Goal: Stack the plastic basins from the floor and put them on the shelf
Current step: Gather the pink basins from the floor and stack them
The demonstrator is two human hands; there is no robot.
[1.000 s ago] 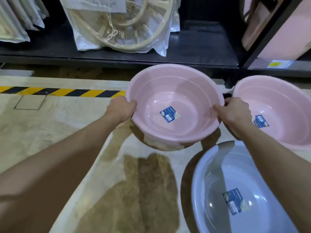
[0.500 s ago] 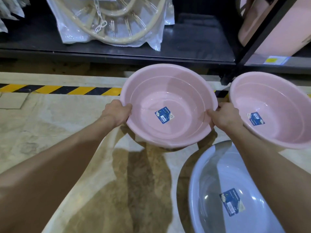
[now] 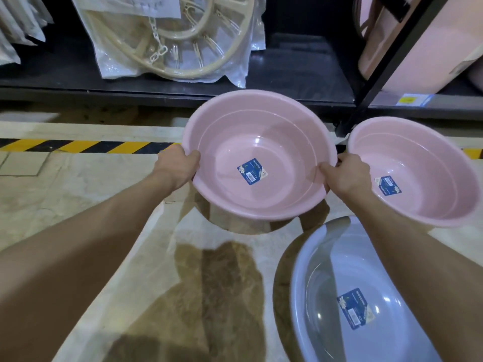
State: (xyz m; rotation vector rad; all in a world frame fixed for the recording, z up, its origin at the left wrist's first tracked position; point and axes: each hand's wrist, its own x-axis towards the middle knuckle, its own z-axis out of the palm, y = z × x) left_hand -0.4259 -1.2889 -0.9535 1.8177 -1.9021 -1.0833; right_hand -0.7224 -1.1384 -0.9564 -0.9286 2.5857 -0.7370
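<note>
A person holds a pink basin [image 3: 258, 155] in the middle of the frame, clear of the floor, with its round shadow on the tiles below. It tilts toward the camera, so the blue label on its bottom shows. Both bare forearms reach in from the lower corners, nearly straight, and converge on the basin.

The left hand [image 3: 177, 167] is closed on the basin's left rim, thumb over the lip and fingers hidden underneath. The right hand [image 3: 347, 176] grips the right rim in the same way, thumb lying along the inner edge, knuckles toward the camera.

Just right of the held basin, at the right edge of the frame, a second pink basin [image 3: 418, 173] sits on the floor with a blue label inside; the right hand lies between the two rims. In the lower right a grey-blue basin [image 3: 352, 296] rests on the floor, partly crossed by the right forearm.

Across the top of the frame runs a dark shelf [image 3: 300, 74]. A bagged cream plastic hanger ring [image 3: 177, 40] stands on it at upper centre. A yellow-and-black striped floor tape [image 3: 78, 146] runs along the left, in front of the shelf.
</note>
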